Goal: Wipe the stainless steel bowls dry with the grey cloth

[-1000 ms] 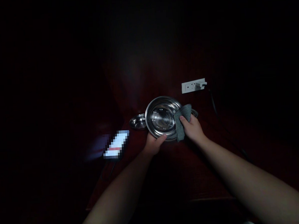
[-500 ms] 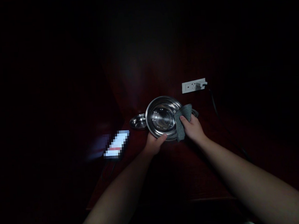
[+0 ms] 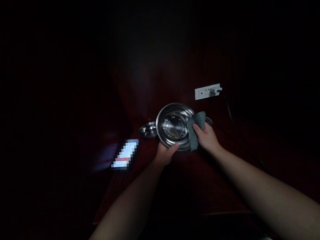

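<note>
A shiny stainless steel bowl (image 3: 173,125) is held up over the dark table, tilted so that its inside faces me. My left hand (image 3: 165,153) grips its lower left rim, thumb over the edge and fingers hidden behind. My right hand (image 3: 206,137) is closed on a grey-green cloth (image 3: 193,134), which is folded over the bowl's right rim. The thumb presses the cloth; the other fingers are out of sight behind it. Behind the bowl on the left sits a second steel bowl (image 3: 148,130).
A lit phone (image 3: 125,154) with a blurred screen lies at the left, a cable below it. On the back wall is a socket (image 3: 205,92) with a white plug (image 3: 215,90) and a dark cord. Another metal rim (image 3: 209,121) shows behind my right hand. The table's front edge (image 3: 181,216) runs below.
</note>
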The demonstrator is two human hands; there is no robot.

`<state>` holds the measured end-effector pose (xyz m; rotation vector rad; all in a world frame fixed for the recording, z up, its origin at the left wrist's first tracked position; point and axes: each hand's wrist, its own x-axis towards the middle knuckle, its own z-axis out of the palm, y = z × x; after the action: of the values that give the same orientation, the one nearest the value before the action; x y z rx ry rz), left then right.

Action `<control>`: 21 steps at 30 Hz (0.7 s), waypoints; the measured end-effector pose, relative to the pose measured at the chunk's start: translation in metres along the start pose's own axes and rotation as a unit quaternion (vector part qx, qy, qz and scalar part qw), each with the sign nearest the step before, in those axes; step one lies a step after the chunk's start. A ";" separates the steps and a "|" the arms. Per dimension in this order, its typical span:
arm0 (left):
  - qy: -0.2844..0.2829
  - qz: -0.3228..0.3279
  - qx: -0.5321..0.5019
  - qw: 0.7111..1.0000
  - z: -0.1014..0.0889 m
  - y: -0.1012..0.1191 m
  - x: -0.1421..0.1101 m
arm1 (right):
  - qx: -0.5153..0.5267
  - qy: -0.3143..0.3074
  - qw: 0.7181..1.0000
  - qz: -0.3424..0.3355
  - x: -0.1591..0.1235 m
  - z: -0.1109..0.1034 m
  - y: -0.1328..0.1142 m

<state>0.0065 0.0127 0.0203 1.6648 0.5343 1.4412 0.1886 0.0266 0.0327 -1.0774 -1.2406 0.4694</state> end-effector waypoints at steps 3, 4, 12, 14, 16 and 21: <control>-0.003 -0.002 0.007 1.000 0.000 0.001 0.000 | -0.002 0.002 1.000 0.001 -0.001 0.000 -0.002; -0.003 -0.001 0.009 1.000 0.000 0.001 0.000 | -0.003 0.003 1.000 0.002 -0.001 0.000 -0.003; 0.005 -0.002 0.000 1.000 0.001 0.001 0.000 | -0.012 0.009 1.000 0.002 -0.002 -0.001 -0.006; 0.006 -0.002 0.003 1.000 0.001 0.001 0.000 | -0.010 0.008 1.000 0.004 -0.002 -0.001 -0.005; 0.005 -0.002 0.007 1.000 0.001 0.001 0.000 | -0.008 0.004 1.000 0.005 -0.002 -0.001 -0.004; 0.001 -0.004 0.000 1.000 0.000 0.000 -0.001 | -0.011 0.000 1.000 0.002 -0.001 -0.001 -0.004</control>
<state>0.0064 0.0122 0.0201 1.6590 0.5412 1.4383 0.1878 0.0237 0.0352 -1.0990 -1.2463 0.4604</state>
